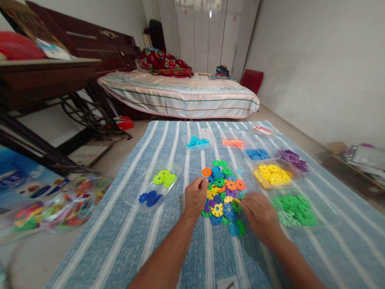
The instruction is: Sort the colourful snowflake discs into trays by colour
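A mixed pile of notched plastic snowflake discs (217, 209) in several colours lies on the striped cloth. My left hand (195, 196) is at the pile's left edge, thumb and fingers pinched together; whatever is between them is too small to make out. On the pile's right side my right hand (261, 216) is closed, with a green snowflake disc (237, 206) at its fingertips. An orange disc (206, 172) lies near my left fingertips. To the right stand clear tubs of yellow discs (273, 175) and green discs (296, 209).
Left of the pile, a clear tub (135, 192) holds lime and dark blue discs. Farther back are tubs of light blue (197, 141), orange (233, 143), blue (256, 154) and purple discs (294, 160). Bagged toys (67, 210) lie left of the table. A bed (180, 96) stands beyond.
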A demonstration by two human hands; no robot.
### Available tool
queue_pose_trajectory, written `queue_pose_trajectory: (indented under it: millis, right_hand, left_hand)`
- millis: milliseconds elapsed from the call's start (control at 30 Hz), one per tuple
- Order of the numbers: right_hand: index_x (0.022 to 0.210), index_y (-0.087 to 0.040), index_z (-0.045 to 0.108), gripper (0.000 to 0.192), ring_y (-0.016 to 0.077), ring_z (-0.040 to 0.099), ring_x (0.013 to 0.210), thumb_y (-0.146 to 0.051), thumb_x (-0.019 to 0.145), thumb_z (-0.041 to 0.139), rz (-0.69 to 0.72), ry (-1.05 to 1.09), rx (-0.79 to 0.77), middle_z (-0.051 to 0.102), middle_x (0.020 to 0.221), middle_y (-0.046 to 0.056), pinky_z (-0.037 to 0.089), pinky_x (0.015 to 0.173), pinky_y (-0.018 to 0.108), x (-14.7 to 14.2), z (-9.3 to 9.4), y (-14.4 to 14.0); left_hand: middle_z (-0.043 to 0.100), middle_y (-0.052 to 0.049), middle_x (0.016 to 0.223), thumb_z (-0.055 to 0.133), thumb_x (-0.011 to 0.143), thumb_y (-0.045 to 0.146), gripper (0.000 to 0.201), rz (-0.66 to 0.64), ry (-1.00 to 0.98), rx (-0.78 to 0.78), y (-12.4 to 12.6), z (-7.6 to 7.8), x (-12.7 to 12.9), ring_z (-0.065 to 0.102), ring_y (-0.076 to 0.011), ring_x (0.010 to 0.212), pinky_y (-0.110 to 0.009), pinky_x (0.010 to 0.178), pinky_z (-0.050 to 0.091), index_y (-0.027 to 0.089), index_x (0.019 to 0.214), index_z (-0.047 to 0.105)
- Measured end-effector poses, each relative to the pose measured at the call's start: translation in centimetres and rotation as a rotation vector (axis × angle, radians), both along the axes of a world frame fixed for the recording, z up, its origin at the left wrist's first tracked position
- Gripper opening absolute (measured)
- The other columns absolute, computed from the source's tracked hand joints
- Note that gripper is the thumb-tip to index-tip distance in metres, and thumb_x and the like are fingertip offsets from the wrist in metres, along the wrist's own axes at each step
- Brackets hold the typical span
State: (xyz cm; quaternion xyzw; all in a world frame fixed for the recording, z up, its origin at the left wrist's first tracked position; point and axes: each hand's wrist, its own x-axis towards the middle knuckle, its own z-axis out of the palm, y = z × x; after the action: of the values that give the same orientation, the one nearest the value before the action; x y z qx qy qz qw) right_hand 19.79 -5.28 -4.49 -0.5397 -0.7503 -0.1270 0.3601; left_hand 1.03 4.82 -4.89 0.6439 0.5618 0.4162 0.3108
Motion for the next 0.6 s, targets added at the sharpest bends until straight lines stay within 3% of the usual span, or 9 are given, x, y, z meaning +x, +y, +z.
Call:
queue_pose_trajectory:
  millis: [133,267,333,400,500,600]
  right_hand:
    - [0.079,-0.018,0.062,0.013,0.0176,0.057,0.086,-0.016,0.084,0.050,-0.085,-0.040,0.093,0.064,0.079,0.007,0.046,0.083,0.035,2.1,2.1,0.7]
    - [0.081,-0.017,0.062,0.013,0.0209,0.057,0.087,-0.021,0.084,0.051,-0.369,-0.125,0.184,0.064,0.083,0.008,0.043,0.085,0.040,5.5,4.1,1.7]
    - [0.083,-0.017,0.063,0.014,0.0222,0.057,0.088,-0.023,0.084,0.051,-0.429,-0.141,0.178,0.064,0.084,0.009,0.043,0.084,0.042,5.9,4.3,1.8]
    - [0.086,-0.017,0.063,0.014,0.0220,0.057,0.090,-0.024,0.084,0.051,-0.328,-0.135,0.112,0.065,0.086,0.009,0.043,0.084,0.041,4.8,3.8,1.5]
    - [0.096,-0.019,0.062,0.017,0.0236,0.053,0.105,-0.026,0.082,0.055,-0.057,-0.130,-0.056,0.064,0.101,0.009,0.042,0.090,0.043,1.3,2.3,0.5]
    - [0.101,-0.019,0.061,0.025,0.0284,0.046,0.116,-0.027,0.077,0.062,0.005,-0.148,-0.228,0.059,0.114,0.011,0.039,0.094,0.048,-1.9,1.1,-0.4]
  left_hand:
    - [0.064,0.001,0.069,0.045,0.081,0.036,0.027,0.002,-0.007,0.002,0.0,0.1,0.0,0.057,-0.0125,0.066,-0.021,0.063,0.042,0.018,0.078,0.065]
    - [0.065,0.001,0.069,0.045,0.082,0.037,0.028,0.002,-0.006,0.003,0.1,-0.1,0.0,0.057,-0.0126,0.065,-0.021,0.063,0.043,0.018,0.079,0.065]
    - [0.065,0.001,0.069,0.045,0.081,0.037,0.027,0.000,-0.010,0.003,0.1,-0.1,0.0,0.058,-0.0127,0.066,-0.021,0.063,0.043,0.018,0.079,0.065]
    - [0.065,0.001,0.069,0.046,0.081,0.037,0.027,0.004,-0.013,-0.003,0.1,-0.1,0.0,0.058,-0.0127,0.066,-0.021,0.063,0.043,0.018,0.080,0.065]
    - [0.065,0.001,0.069,0.046,0.080,0.037,0.026,0.011,-0.009,-0.008,0.0,0.0,0.1,0.058,-0.0126,0.066,-0.021,0.064,0.043,0.018,0.079,0.065]
    - [0.065,0.001,0.069,0.046,0.081,0.037,0.026,0.007,-0.011,-0.007,0.0,0.0,0.0,0.058,-0.0127,0.066,-0.021,0.064,0.043,0.018,0.080,0.065]
